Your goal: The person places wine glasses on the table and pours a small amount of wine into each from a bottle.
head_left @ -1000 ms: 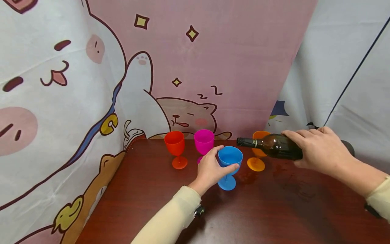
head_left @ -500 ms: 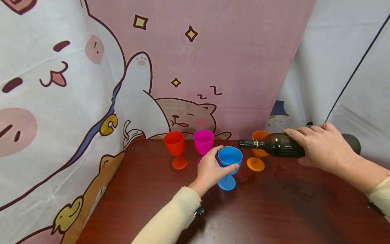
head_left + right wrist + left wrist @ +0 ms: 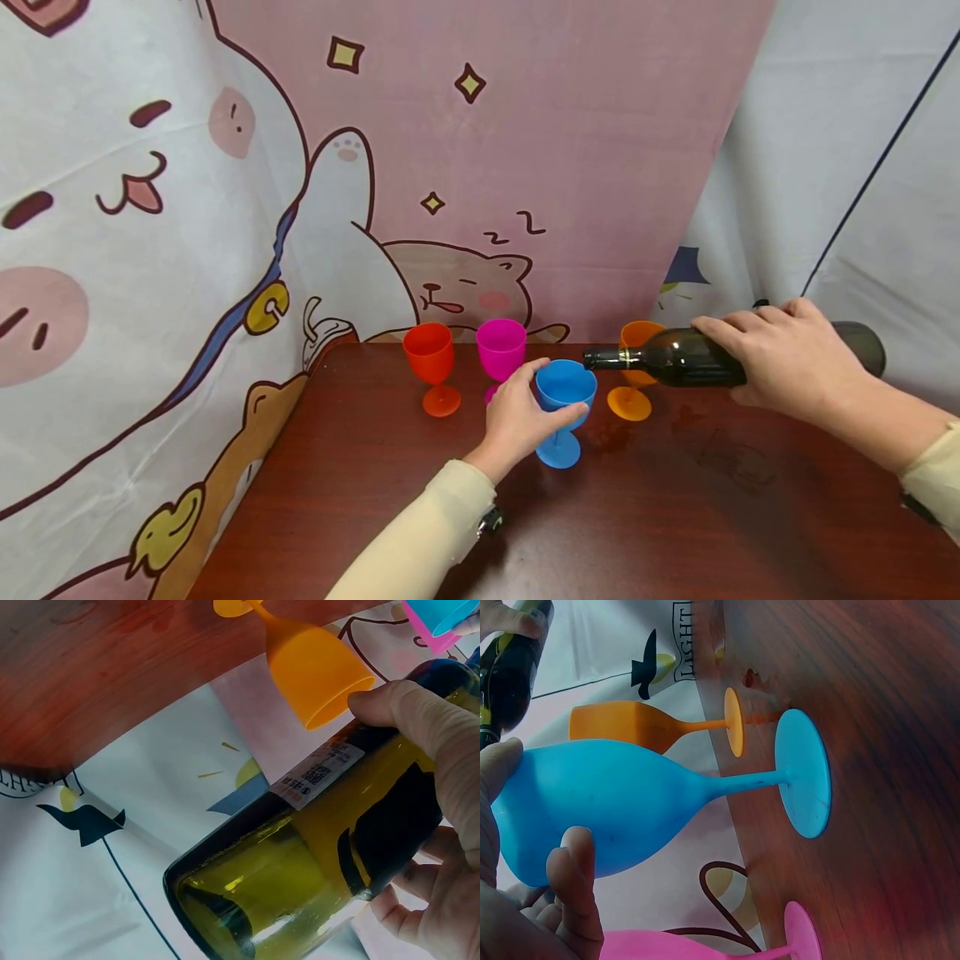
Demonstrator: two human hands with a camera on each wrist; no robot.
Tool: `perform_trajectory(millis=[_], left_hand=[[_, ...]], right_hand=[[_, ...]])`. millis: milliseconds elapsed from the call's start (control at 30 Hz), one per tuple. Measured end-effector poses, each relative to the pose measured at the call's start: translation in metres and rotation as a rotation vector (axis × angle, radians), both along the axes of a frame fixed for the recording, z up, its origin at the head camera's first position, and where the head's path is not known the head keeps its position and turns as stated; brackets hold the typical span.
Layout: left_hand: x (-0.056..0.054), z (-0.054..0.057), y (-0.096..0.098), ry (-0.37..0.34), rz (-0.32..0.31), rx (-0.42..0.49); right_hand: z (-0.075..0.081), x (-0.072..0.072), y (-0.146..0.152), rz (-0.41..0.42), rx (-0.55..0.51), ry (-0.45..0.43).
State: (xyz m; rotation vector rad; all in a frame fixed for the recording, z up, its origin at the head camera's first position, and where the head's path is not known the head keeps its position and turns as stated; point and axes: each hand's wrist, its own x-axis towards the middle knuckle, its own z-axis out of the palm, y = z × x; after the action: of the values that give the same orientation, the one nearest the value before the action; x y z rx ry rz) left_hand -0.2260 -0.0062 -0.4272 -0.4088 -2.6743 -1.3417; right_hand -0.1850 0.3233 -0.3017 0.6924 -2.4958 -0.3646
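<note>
Left to right we have a red cup (image 3: 430, 354) upright on the brown table (image 3: 375, 500), then a pink cup (image 3: 502, 343), partly hidden by the left hand (image 3: 517, 417). We see that hand gripping the blue cup (image 3: 564, 392), thumb and fingers around its upright bowl. The bottle (image 3: 682, 358) lies nearly level, mouth at the blue rim; contact we can't tell. Behind its neck we see an orange cup (image 3: 631, 404). At far right, the right hand (image 3: 783, 358) grips the bottle's body.
</note>
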Motion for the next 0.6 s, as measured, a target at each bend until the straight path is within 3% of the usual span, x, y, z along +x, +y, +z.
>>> perform_trajectory(millis=[600], left_hand=[[0.0009, 0.0005, 0.0000, 0.010, 0.005, 0.005]], right_hand=[[0.0043, -0.0030, -0.0059, 0.030, 0.032, 0.018]])
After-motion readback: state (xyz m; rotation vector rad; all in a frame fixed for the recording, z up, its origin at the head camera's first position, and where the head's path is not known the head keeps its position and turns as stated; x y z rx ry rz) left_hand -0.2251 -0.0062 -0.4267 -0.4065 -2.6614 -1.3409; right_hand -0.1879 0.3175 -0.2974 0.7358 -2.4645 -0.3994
